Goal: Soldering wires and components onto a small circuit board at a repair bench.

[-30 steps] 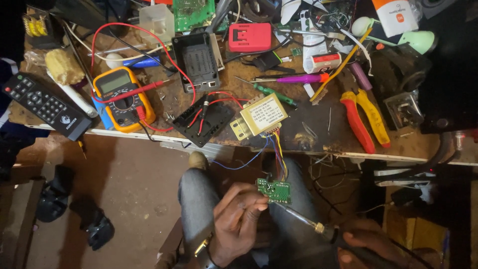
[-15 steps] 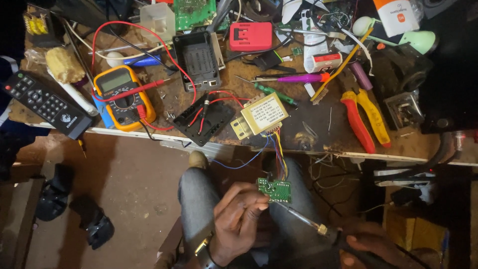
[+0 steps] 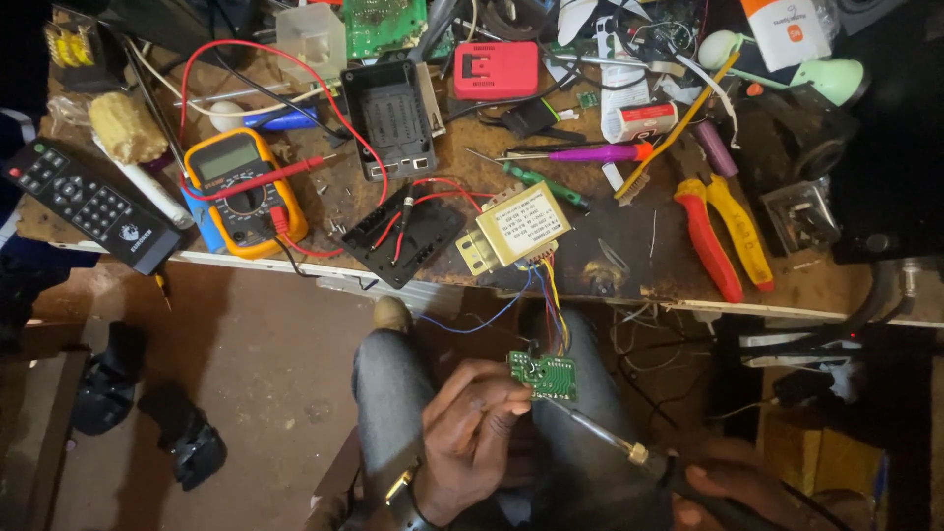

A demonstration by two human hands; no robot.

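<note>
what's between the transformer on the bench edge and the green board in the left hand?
Head view: only a bundle of coloured wires spans it, running from the transformer down to the green circuit board pinched by the left hand.

A worn brown bench (image 3: 610, 258) carries a yellow multimeter (image 3: 241, 192) near its left end, with a black remote control (image 3: 87, 205) overhanging the front edge beside it. Toward the middle sit a black plastic case (image 3: 390, 120), a red block (image 3: 496, 70) and a cream transformer (image 3: 516, 228) at the front edge. Red-and-yellow pliers (image 3: 724, 234) lie toward the right end, a purple-handled screwdriver (image 3: 580, 153) behind them.
</note>
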